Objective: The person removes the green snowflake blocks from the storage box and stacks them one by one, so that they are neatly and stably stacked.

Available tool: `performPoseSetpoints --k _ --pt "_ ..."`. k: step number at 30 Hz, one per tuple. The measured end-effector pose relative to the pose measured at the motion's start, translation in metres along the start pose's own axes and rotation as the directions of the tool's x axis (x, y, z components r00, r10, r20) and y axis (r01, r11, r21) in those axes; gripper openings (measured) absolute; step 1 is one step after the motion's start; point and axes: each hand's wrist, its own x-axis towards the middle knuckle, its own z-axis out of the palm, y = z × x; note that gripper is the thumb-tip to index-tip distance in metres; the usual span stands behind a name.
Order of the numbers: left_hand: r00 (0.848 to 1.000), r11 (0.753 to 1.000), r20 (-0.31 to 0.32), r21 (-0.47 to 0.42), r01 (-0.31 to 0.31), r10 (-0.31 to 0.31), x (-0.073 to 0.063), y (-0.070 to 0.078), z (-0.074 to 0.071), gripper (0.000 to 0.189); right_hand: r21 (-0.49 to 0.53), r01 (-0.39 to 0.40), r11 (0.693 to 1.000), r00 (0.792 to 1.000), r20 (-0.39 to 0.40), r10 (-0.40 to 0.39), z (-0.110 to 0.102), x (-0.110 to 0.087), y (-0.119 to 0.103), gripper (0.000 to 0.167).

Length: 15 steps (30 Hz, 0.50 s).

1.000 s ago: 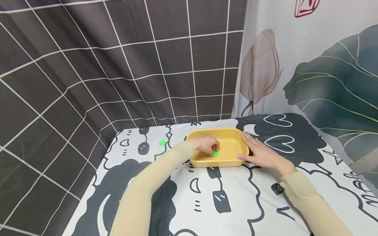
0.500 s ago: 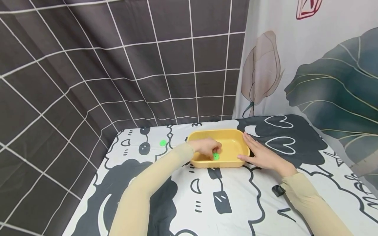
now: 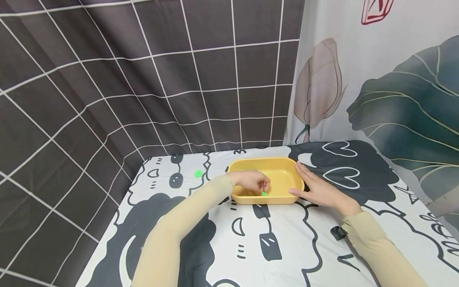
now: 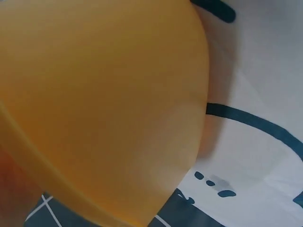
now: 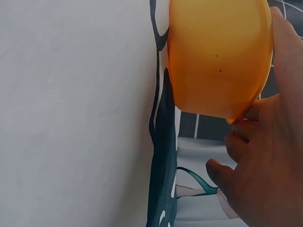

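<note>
With twelve straight ahead of the person, a dark-grey curtain with a white grid [image 3: 211,75] is hanging from nine to twelve o'clock, and a white curtain printed with a blue-green leaf [image 3: 344,24] is filling one to three. Below, a white fabric cover with black cartoon drawings [image 3: 294,247] is lying nearly flat. A yellow, rounded-rectangular, plastic-looking tub [image 3: 267,200] is sitting on it, apparently light and stiff — probably sliding easily, so its rim is offering the best hold. At its three o'clock the right hand [image 3: 317,189] is resting on the rim, fingers extended; from nine, the left hand [image 3: 251,181] is lying inside, fingers bent. A flat, round, bright-green disc [image 3: 199,173] is lying outside, near nine. Inside, by the six o'clock wall, the left fingertips are seemingly pinching a small bright-green, plastic-looking piece [image 3: 264,193] — likely light and smooth, its edge suiting a fingertip grip.
</note>
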Motion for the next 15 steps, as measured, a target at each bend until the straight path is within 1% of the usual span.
performPoseSetpoints --k 4,6,10,15 --pt "1.0 1.0 -0.021 -0.003 -0.001 0.001 -0.003 -0.001 -0.001 0.016 0.006 0.007 1.0 1.0 -0.002 -0.007 0.0 0.001 0.0 0.101" --pt "0.999 1.0 -0.042 0.013 -0.005 0.006 -0.005 -0.003 -0.001 0.012 0.005 0.011 1.0 1.0 -0.004 -0.011 0.0 0.001 0.0 0.101" --pt "0.996 1.0 -0.086 0.03 0.004 -0.002 -0.009 -0.005 -0.004 0.008 -0.002 0.014 1.0 1.0 -0.003 -0.014 0.001 0.001 0.001 0.101" --pt "0.989 1.0 -0.146 0.006 0.015 -0.014 -0.018 -0.004 -0.011 0.005 -0.001 0.0 1.0 1.0 0.008 0.0 0.0 0.0 0.001 0.102"
